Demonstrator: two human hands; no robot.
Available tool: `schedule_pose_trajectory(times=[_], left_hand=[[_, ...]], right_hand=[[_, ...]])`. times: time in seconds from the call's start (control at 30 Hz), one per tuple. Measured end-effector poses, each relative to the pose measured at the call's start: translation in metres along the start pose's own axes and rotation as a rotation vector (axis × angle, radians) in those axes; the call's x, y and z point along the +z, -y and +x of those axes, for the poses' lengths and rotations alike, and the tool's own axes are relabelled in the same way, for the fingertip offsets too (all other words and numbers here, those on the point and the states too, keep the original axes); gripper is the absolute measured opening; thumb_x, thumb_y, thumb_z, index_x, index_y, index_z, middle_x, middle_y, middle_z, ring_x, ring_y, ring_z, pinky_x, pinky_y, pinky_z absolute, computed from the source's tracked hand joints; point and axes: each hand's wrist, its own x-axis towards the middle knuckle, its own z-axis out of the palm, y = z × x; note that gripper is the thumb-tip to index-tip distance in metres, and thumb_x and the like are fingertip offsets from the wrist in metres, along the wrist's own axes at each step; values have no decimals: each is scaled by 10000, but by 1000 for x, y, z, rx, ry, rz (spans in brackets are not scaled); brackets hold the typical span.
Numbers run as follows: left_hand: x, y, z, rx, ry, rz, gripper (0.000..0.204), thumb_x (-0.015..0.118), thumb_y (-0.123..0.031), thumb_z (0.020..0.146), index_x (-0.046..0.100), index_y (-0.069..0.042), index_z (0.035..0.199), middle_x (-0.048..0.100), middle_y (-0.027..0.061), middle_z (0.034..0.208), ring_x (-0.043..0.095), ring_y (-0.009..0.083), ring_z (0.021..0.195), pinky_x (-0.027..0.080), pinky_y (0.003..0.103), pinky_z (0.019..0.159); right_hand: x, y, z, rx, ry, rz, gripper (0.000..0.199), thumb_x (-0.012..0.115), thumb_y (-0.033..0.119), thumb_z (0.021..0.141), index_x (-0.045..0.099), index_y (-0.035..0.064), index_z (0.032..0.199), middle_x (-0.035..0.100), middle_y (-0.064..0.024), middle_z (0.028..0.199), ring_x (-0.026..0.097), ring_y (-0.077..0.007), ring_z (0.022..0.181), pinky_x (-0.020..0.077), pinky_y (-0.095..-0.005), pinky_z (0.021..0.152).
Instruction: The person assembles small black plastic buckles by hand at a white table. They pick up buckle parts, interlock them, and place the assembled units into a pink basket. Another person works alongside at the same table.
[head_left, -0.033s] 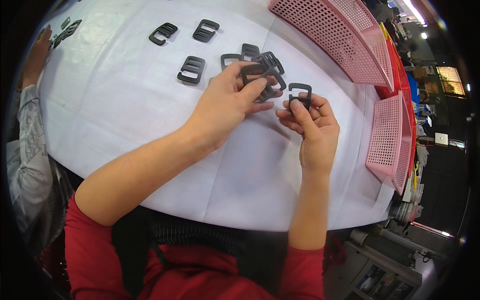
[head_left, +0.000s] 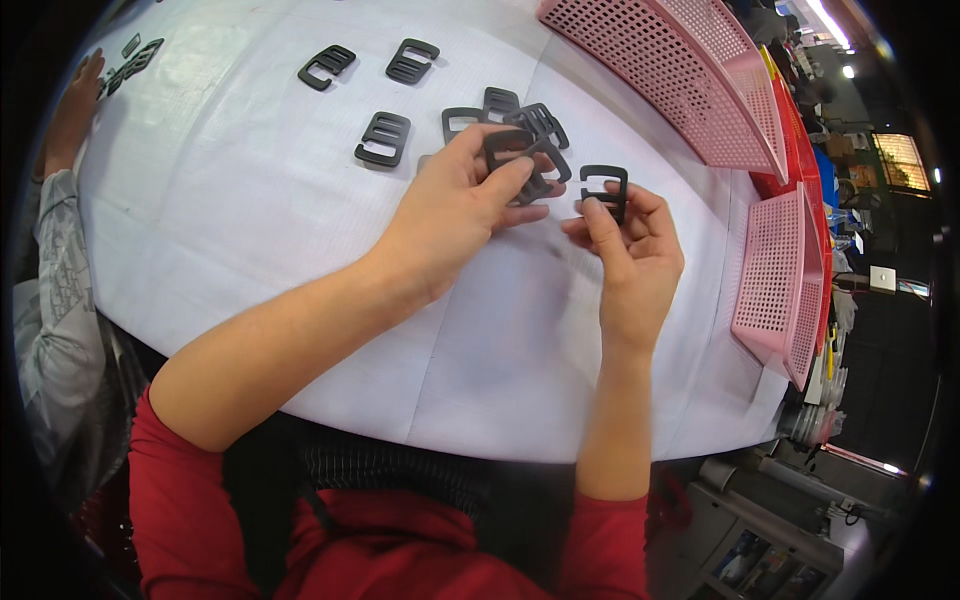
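Note:
My left hand point(head_left: 440, 205) is closed around a few black plastic buckles point(head_left: 491, 150), which overlap between thumb and fingers, so I cannot tell how many. Pinched upright in my right hand point(head_left: 638, 285) is a single black buckle point(head_left: 622, 192), with a gap in one side of its frame. The two hands are close together but apart, above the white tabletop. Just beyond my left hand lies a small cluster of similar buckles point(head_left: 500, 102), partly hidden by the fingers. Three more lie separately to its left: one nearer buckle point(head_left: 384, 140) and two farther buckles point(head_left: 327, 68) point(head_left: 411, 62).
Pink perforated baskets stand along the right side, a far basket point(head_left: 670, 75) and a nearer basket point(head_left: 775, 265), beside a red container point(head_left: 800, 140). At the far left, another person's hand point(head_left: 75, 115) rests near more black buckles point(head_left: 132, 68). White sheeting point(head_left: 250, 190) covers the table.
My right hand has shifted slightly to the right with its buckle, widening the gap to my left hand. The left hand has barely moved.

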Motion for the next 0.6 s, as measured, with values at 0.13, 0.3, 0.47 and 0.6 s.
schedule_pose_trajectory(times=[0.13, 0.3, 0.47, 0.6], left_hand=[[3, 2, -2, -66, 8, -63, 282, 496, -118, 931, 444, -31, 1194, 564, 75, 1132, 555, 142, 1035, 487, 281, 888], [5, -4, -1, -38, 56, -24, 333, 502, -65, 915, 422, -36, 1237, 539, 66, 1185, 517, 124, 1073, 431, 279, 932], [-1, -1, 4, -50, 59, -70, 383, 504, -36, 903, 397, -32, 1270, 541, 72, 1193, 523, 133, 1083, 430, 271, 920], [1, -2, 3, -36, 29, -84, 385, 523, -33, 884, 396, -4, 1246, 576, 80, 1087, 571, 146, 1010, 456, 260, 871]], right_hand=[[9, -3, -3, -579, -60, -650, 259, 629, -28, 756, 630, 18, 1011, 572, -86, 855, 604, -175, 681, 511, -271, 575], [20, -5, -3, -666, 24, -677, 399, 588, -89, 697, 629, 40, 1073, 540, -103, 904, 581, -208, 726, 507, -302, 611], [14, 4, -6, -465, 110, -332, 388, 557, -89, 713, 607, 19, 1082, 549, -101, 936, 571, -164, 792, 486, -250, 620], [4, -4, 1, -375, -56, -276, 312, 536, -57, 771, 605, 11, 1067, 545, -69, 925, 539, -121, 768, 453, -216, 609]])
